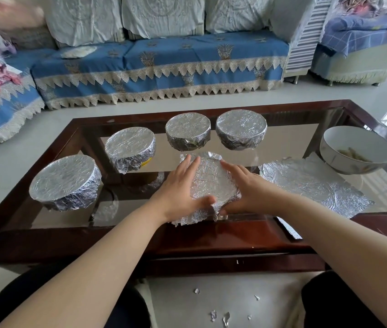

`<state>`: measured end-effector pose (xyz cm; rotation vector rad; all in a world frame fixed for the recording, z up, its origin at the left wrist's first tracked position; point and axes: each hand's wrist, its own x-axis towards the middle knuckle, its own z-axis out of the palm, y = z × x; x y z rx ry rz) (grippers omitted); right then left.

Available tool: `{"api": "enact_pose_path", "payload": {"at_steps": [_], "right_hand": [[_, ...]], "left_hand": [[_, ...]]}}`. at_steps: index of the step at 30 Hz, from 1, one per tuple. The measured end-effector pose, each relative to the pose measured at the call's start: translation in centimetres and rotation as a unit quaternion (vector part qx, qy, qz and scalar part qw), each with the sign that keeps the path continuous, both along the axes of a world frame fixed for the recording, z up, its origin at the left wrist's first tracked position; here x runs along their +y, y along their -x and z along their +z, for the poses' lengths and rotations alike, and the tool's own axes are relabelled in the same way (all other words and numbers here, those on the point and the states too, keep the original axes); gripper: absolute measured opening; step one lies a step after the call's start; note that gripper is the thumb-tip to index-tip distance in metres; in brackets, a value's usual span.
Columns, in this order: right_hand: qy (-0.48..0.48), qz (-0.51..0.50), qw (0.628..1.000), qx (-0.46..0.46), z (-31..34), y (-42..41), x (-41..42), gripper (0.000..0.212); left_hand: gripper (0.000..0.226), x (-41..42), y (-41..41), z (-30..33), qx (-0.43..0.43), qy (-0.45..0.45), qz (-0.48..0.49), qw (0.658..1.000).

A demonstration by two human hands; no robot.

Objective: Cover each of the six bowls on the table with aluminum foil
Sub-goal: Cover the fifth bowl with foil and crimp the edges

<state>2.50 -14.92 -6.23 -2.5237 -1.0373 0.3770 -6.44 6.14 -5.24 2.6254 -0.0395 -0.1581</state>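
Foil (213, 179) lies draped over the fifth bowl at the near middle of the glass surface (306, 138). The left hand (180, 188) and right hand (246, 188) press its sides, each grip loosely wide around the foil-covered rim. Four covered bowls (64, 179) arc left of and behind this bowl; the uncovered white bowl (356, 150) stands to its right, beyond a loose foil sheet (315, 183).

Blue-covered sofa (164, 60) behind the table; 5 foil scraps (226, 318) on pale floor (223, 301).
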Motion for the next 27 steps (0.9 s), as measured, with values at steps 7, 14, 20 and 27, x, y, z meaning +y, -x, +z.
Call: {"api": "enact_pose_path", "payload": {"at_steps": [7, 14, 20, 27], "right_hand": [[0.058, -0.045, 0.996, -0.059, 0.4, 2.9, 1.6, 0.134], [0.096, -0.066, 0.991, -0.068, 1.0, 6.0, 2.8, 0.131], [0.113, -0.004, 0.994, -0.010, 2.2, 5.0, 2.3, 0.130], [-0.133, -0.151, 0.976, 0.085, 1.8, -1.9, 2.1, 0.028]], "left_hand": [[0.065, -0.6, -1.0, 0.8, 0.030, -0.175, 0.049, 0.983], [0.057, -2.6, -1.7, 1.0, 0.020, -0.177, 0.058, 0.982], [0.057, -3.3, -1.9, 0.4, 0.029, -0.194, 0.043, 0.980], [0.074, -3.2, -1.8, -0.1, 0.015, -0.204, 0.033, 0.978]]}}
